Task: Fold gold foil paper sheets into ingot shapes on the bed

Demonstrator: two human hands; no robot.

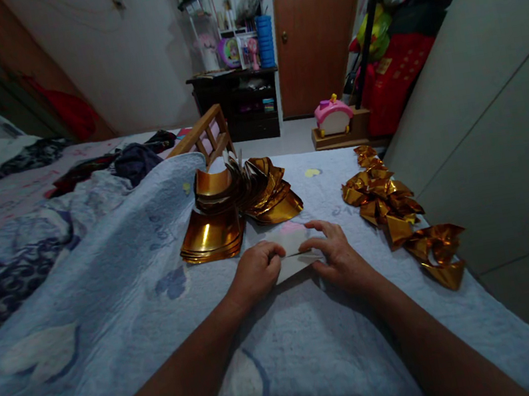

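Observation:
A sheet of paper [292, 267], white on the side facing me, lies low over the bed cover with a fold or edge running across it. My left hand [257, 268] pinches its left end between thumb and fingers. At the opposite end my right hand [338, 256] grips the paper, its fingers curved over the edge. Just beyond my hands sit fanned stacks of shiny gold foil paper [212, 234], curled upward at the back. To the right, a row of folded gold foil pieces [387, 201] stretches along the bed's edge.
A light blue quilt [166, 336] with heart patterns covers the bed. A wooden rail [202, 130] rises behind the foil stacks. Rumpled bedding [58, 212] lies left, and a pale cabinet [512, 136] borders the right. Farther back are a dark stand [236, 105] and a pink toy [333, 115].

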